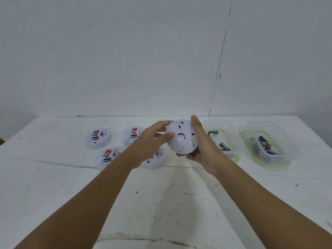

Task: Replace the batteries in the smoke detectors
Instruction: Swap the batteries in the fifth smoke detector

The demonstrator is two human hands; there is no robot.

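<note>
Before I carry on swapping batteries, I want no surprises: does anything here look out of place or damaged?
Nothing stands out. Both hands, left hand and right hand, hold one smoke detector back-side up; four more detectors sit on the table, and batteries lie inside clear trays.

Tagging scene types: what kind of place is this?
Likely a bare workbench set up for the task, not a home: a scuffed white table against a blank white wall, with detectors laid out and clear battery bins.
</note>
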